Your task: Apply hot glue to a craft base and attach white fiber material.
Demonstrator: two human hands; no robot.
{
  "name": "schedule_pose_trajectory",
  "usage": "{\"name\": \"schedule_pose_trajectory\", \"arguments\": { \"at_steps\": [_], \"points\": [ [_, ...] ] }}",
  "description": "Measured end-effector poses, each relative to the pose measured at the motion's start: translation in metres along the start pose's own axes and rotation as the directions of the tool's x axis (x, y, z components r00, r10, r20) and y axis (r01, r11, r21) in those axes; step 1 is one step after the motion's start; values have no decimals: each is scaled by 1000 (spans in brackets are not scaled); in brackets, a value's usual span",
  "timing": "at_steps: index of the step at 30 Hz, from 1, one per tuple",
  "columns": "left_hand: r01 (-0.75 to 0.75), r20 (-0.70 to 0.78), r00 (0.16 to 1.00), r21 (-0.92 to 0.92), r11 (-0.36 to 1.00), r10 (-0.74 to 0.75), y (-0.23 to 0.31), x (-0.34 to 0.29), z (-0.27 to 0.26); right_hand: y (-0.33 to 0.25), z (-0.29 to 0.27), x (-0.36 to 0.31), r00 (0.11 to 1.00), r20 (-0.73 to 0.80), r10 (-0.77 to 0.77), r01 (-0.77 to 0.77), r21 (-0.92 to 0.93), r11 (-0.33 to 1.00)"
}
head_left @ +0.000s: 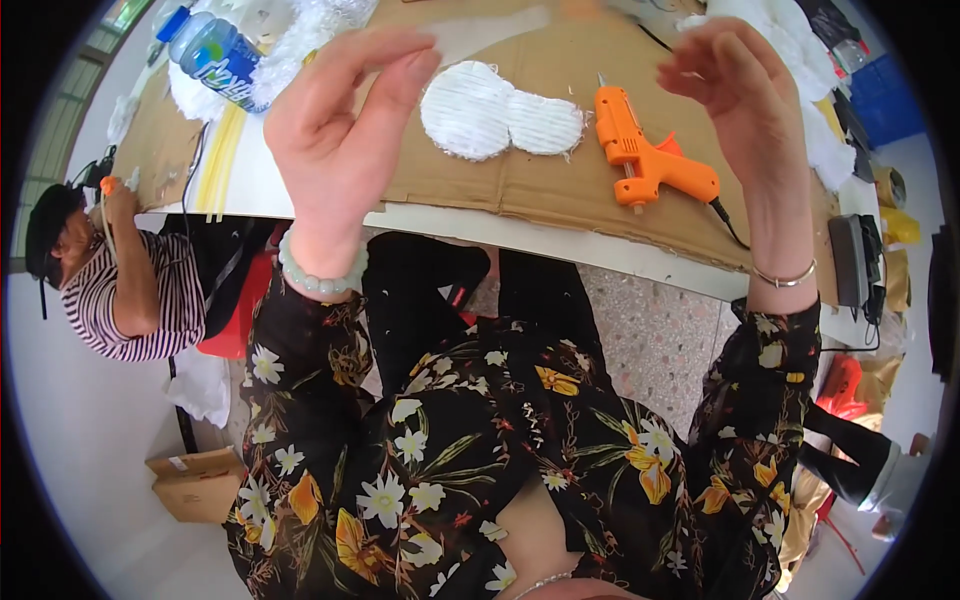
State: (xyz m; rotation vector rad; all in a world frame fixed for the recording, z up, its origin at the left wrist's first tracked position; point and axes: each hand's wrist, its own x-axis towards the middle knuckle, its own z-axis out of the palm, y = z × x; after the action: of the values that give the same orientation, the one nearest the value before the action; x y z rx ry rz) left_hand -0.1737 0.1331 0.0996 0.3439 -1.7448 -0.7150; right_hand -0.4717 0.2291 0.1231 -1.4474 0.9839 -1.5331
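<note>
Two hands (pixel 335 125) (pixel 748 90), grip unclear, flank a white pad (pixel 490 115), long axis crosswise, smaller lobe pointing right.

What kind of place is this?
Probably a small craft workshop: an orange glue gun and a fuzzy white two-lobed piece lie on brown cardboard, and another person is nearby.

Holding bare left hand (pixel 335 130) and slightly blurred bare right hand (pixel 745 90) above cardboard-covered white desk (pixel 520 230), near flat white ribbed two-lobed piece (pixel 470 115) and orange plastic glue gun (pixel 645 165).
</note>
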Motion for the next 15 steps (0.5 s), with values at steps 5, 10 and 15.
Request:
{"name": "schedule_pose_trajectory", "arguments": {
  "at_steps": [5,10,15],
  "points": [
    [-338,271,929,340,878,253,-19,-2,-17,18,-14,-30,977,-198,84,-108,-109,988],
    [-429,494,849,436,791,188,-34,-8,-24,21,-6,-39,952,-265,155,-228,-273,935],
    [-380,552,829,438,815,89,-47,-10,-13,18,-10,-43,959,-237,155,-225,-311,923]
  ]
}}
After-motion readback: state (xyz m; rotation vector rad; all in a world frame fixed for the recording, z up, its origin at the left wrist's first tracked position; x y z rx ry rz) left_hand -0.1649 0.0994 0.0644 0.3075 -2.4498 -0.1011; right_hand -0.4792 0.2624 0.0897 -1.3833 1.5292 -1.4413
